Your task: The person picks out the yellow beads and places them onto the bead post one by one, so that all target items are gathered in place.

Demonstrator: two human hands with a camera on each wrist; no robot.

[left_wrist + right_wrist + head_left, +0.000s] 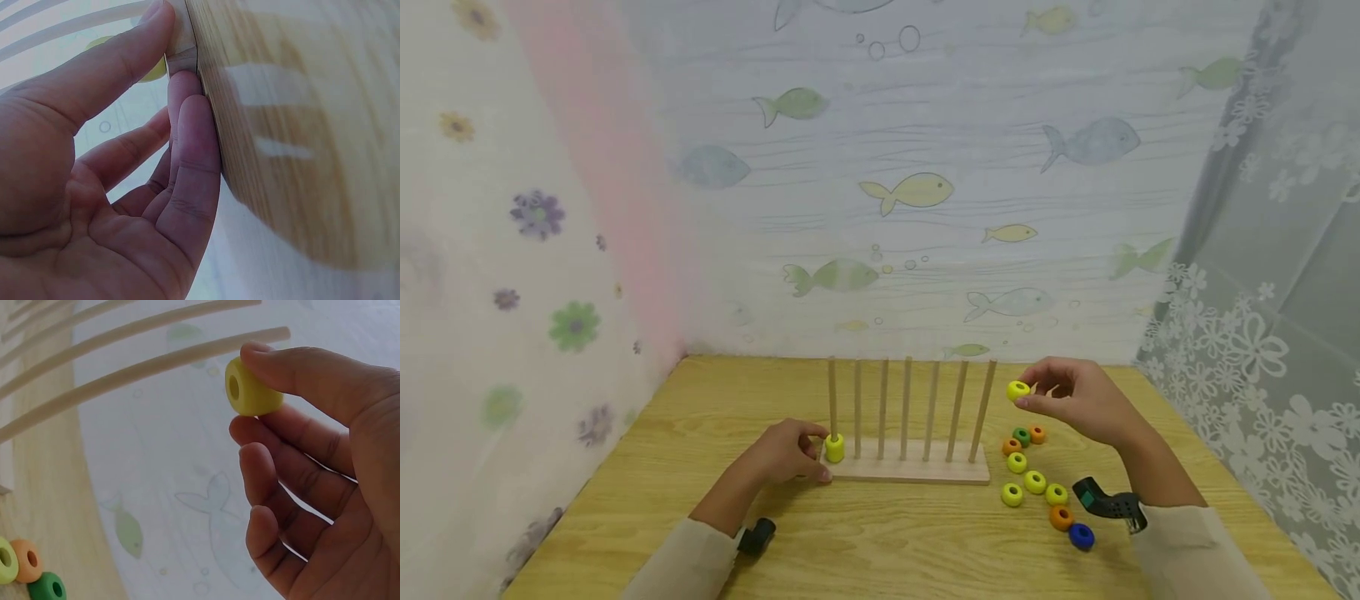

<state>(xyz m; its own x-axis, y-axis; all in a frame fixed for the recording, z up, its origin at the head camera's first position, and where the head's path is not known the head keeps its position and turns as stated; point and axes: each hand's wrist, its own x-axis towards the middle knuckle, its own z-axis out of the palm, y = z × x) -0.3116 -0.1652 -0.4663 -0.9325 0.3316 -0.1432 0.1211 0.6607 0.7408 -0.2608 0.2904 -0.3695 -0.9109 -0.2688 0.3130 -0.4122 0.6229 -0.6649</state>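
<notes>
A wooden peg rack (910,472) with several upright pegs stands on the table. Yellow beads (834,448) sit at the foot of its leftmost peg; I cannot tell how many are stacked. My left hand (786,454) grips the left end of the rack's base (182,59), thumb on one side and fingers against the end. Between thumb and fingertips, my right hand (1078,400) pinches a yellow bead (250,390), raised to the right of the rightmost peg (156,365). In the right wrist view the bead's hole faces the pegs, and the bead is apart from them.
Loose beads lie right of the rack: several yellow ones (1035,482), orange ones (1061,517), a green one (1021,436) and a blue one (1081,536). Behind the wooden table (865,542) hangs a fish-patterned curtain (925,250). Black wrist devices (1108,502) sit at both cuffs.
</notes>
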